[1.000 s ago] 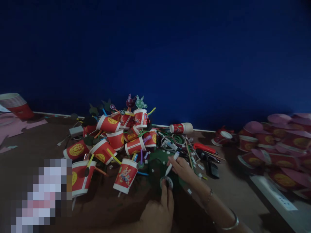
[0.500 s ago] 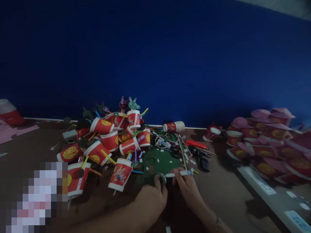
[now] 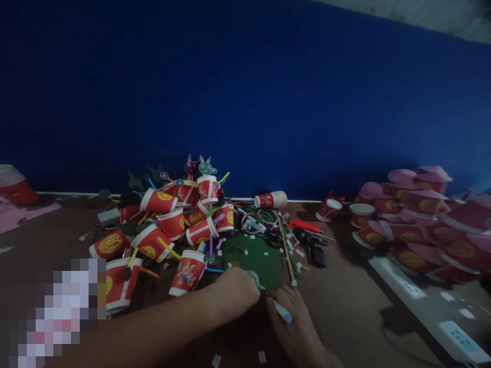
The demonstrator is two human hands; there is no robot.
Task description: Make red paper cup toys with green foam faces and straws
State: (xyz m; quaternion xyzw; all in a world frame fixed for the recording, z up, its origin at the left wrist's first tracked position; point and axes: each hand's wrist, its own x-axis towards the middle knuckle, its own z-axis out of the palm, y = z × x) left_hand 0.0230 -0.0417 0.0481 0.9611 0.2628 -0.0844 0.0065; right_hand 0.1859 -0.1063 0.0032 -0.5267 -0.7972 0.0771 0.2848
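My right hand [image 3: 293,322] is closed round a white marker [image 3: 283,309] with a blue-violet end, its tip pointing up and left. That tip is close to a small round pale disc [image 3: 253,276] with dark marks; whether they touch I cannot tell. My left hand [image 3: 238,290] is closed at the disc's edge, its fingertips mostly hidden behind the hand. Beyond both hands lies green sheet material [image 3: 264,260] with small white bits scattered over it. Left of my left hand stands a red paper cup [image 3: 187,273] with a cartoon figure, slightly tilted.
A heap of red cups [image 3: 171,223] with coloured sticks and rabbit cutouts [image 3: 207,166] fills the left. A red-handled tool [image 3: 307,226] and a wooden stick [image 3: 286,245] lie behind. On the right are cups with pink tops [image 3: 425,207] and a power strip [image 3: 410,286]. A blue wall [image 3: 245,102] rises behind.
The marker has turned from lying nearly level to slanting, its tip now by the disc. My left wrist has turned, hiding its fingers. The view has shifted slightly.
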